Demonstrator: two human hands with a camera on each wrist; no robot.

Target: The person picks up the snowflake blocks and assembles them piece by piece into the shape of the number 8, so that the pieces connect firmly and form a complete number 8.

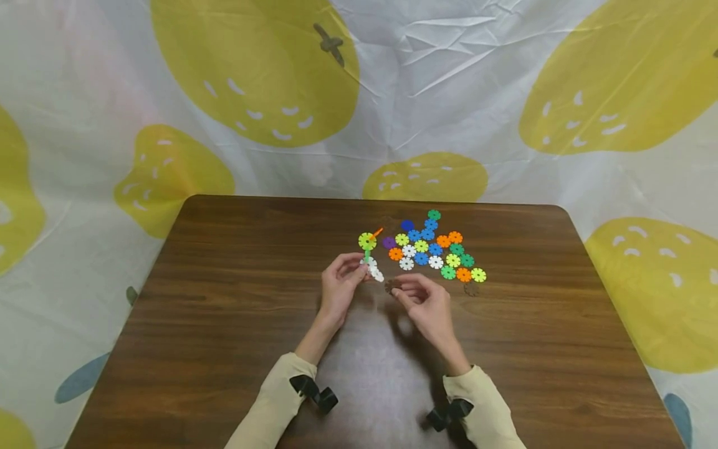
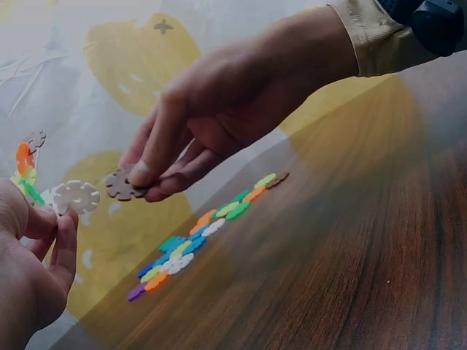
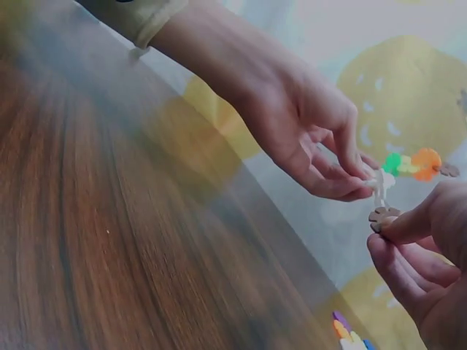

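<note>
In the head view my left hand (image 1: 339, 290) pinches a chain of joined notched discs above the table. White discs (image 2: 76, 197) sit at the fingertips, and green, yellow-green (image 1: 367, 241) and orange (image 3: 425, 164) ones run outward from them. A brown disc (image 2: 37, 141) caps the far end. Between thumb and fingers, my right hand (image 1: 429, 308) holds a loose brown notched disc (image 2: 124, 185), turned toward the white end of the chain. A small gap separates this disc from the white one in the left wrist view.
Several loose notched discs in blue (image 1: 421, 258), white (image 1: 435, 262), orange (image 1: 464, 274), green (image 1: 467, 260) and purple (image 1: 389, 242) lie flat beyond my right hand. A brown disc (image 1: 471, 289) lies at their near right. The wooden table (image 1: 224, 324) meets a patterned cloth (image 1: 269, 168) behind.
</note>
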